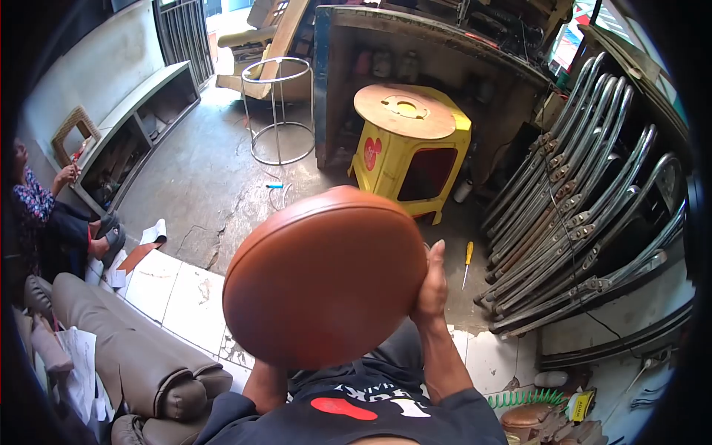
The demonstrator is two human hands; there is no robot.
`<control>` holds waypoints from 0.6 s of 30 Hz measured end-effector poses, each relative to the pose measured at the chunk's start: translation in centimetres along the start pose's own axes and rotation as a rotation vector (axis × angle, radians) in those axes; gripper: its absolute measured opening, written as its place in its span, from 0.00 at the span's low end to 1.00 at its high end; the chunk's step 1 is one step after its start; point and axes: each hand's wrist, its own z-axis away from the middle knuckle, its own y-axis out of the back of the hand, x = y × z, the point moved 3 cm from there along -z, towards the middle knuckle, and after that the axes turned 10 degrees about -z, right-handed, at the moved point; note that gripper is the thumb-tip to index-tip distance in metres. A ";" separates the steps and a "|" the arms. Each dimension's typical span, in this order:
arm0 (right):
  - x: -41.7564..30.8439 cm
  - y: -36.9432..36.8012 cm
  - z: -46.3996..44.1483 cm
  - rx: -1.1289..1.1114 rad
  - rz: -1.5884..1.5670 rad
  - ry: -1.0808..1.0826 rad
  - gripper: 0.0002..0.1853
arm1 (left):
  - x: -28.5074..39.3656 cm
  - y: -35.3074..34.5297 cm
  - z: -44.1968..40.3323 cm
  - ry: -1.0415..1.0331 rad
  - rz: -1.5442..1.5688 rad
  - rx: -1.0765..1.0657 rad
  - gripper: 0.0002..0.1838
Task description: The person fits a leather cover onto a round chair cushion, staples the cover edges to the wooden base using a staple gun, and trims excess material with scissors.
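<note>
A round brown leather-covered stool seat (326, 278) is held up in front of my chest, tilted with its smooth padded face towards me. My right hand (432, 285) grips its right edge, thumb pointing up along the rim and the other fingers hidden behind. My left forearm (265, 386) goes up behind the seat's lower left side; the left hand itself is out of sight there. Beyond the seat, a round wooden disc (371, 115) lies on a yellow plastic stool (404, 167).
A bare metal stool frame (278, 111) stands at the back. A yellow-handled screwdriver (468, 256) lies on the floor. Chrome chair frames (578, 200) are stacked at right, near a green coiled hose (526, 398). Brown upholstered cushions (133, 348) lie at left; another person (55, 200) sits beyond.
</note>
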 end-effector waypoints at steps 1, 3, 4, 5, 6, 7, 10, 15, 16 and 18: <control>0.3 -0.6 -1.2 -0.099 0.060 -0.005 0.42 | 0.3 -0.2 0.4 0.015 0.054 0.016 0.38; 1.7 -1.4 -3.3 -0.158 0.118 0.042 0.43 | 1.0 -0.5 1.1 0.043 0.125 0.001 0.42; 3.0 -1.6 -3.6 -0.204 0.183 0.065 0.44 | 1.3 -0.6 1.2 0.057 0.136 -0.023 0.45; 4.8 -1.7 -4.4 -0.192 0.103 0.039 0.45 | 1.6 -0.5 0.8 0.068 0.043 -0.144 0.45; 6.2 -1.6 -4.9 -0.199 0.103 0.023 0.45 | 1.9 -0.4 0.5 0.067 -0.053 -0.267 0.45; 7.7 -1.2 -5.2 -0.181 0.150 -0.056 0.45 | 2.0 0.8 0.2 0.155 0.026 -0.496 0.42; 10.8 -1.6 -4.5 -0.155 0.219 -0.109 0.45 | 0.8 1.2 1.7 0.188 -0.315 -0.110 0.31; 10.5 -3.8 -2.8 -0.185 0.352 -0.044 0.43 | -0.9 1.1 2.1 0.182 -0.374 -0.001 0.24; 9.9 -4.6 -2.4 -0.239 0.452 0.115 0.41 | -2.0 2.4 1.7 0.169 -0.373 -0.003 0.24; 9.7 -6.1 -0.1 -0.429 0.695 0.351 0.36 | -3.1 3.5 1.3 0.141 -0.301 0.036 0.23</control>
